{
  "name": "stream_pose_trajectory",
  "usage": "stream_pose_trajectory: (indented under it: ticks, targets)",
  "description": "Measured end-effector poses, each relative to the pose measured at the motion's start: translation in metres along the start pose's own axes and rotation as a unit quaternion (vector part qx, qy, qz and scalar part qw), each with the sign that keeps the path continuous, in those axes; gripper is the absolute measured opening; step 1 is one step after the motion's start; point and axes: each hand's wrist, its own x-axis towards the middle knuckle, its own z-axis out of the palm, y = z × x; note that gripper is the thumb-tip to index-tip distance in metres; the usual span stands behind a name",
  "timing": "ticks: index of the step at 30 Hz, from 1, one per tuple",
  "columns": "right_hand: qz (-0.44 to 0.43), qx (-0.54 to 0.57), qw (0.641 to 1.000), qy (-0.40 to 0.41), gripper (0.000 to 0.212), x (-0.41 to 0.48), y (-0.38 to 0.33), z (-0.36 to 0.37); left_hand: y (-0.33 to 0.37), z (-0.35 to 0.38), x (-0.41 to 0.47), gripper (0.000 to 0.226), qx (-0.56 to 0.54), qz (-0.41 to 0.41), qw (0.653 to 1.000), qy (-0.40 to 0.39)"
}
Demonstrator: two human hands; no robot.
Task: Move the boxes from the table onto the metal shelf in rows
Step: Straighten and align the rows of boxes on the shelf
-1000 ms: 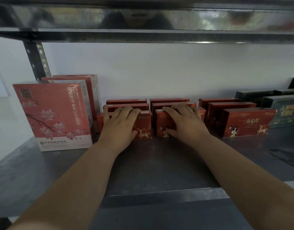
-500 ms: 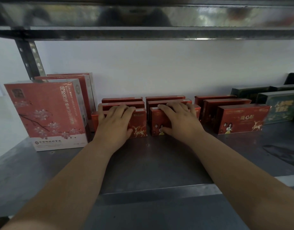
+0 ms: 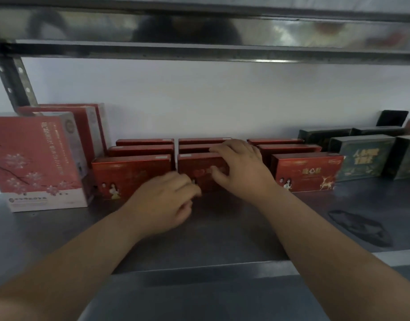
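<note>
Small red boxes stand on the metal shelf (image 3: 222, 242) in three rows running front to back. My right hand (image 3: 241, 170) grips the middle front red box (image 3: 194, 167), fingers over its top edge and thumb on its front face. My left hand (image 3: 164, 202) hangs blurred just in front of the boxes, near that box's lower left corner, with loosely curled fingers and nothing in it. The left front red box (image 3: 130, 174) and the right front red box (image 3: 308, 170) stand untouched.
Large pink boxes (image 3: 37, 158) stand upright at the left, by the shelf post (image 3: 14, 84). Dark green boxes (image 3: 361, 156) line the right. The upper shelf (image 3: 199, 49) hangs low overhead. A dark smear (image 3: 361, 228) marks the shelf at the right.
My left hand has come off the left front red box and dropped down and to the right. My right hand stays on the middle front box.
</note>
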Motion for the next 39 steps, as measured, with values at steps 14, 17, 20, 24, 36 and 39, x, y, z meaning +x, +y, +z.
stream_pose_trajectory:
  ticks: [14, 17, 20, 24, 36, 39]
  targets:
    - [0.021, -0.039, 0.966, -0.255, 0.033, 0.067, 0.203, -0.07, 0.111, 0.066, 0.132, 0.028, -0.129, 0.0, 0.982, -0.141]
    - [0.026, -0.026, 0.952, -0.305, 0.032, 0.081, 0.215, -0.062, 0.108, 0.072, 0.125, 0.032, -0.165, -0.033, 0.975, -0.148]
    - [0.027, -0.019, 0.938, -0.344, 0.032, 0.091, 0.216, -0.056, 0.107, 0.072, 0.119, 0.034, -0.211, -0.057, 0.961, -0.17]
    - [0.027, -0.026, 0.928, -0.371, 0.03, 0.102, 0.217, -0.05, 0.108, 0.071, 0.119, 0.033, -0.23, -0.068, 0.953, -0.186]
    - [0.034, -0.042, 0.938, -0.342, 0.025, 0.115, 0.201, -0.02, 0.102, 0.075, 0.118, 0.031, -0.25, -0.063, 0.948, -0.188]
    - [0.028, -0.048, 0.94, -0.336, 0.026, 0.116, 0.199, -0.014, 0.102, 0.075, 0.118, 0.031, -0.251, -0.063, 0.948, -0.185]
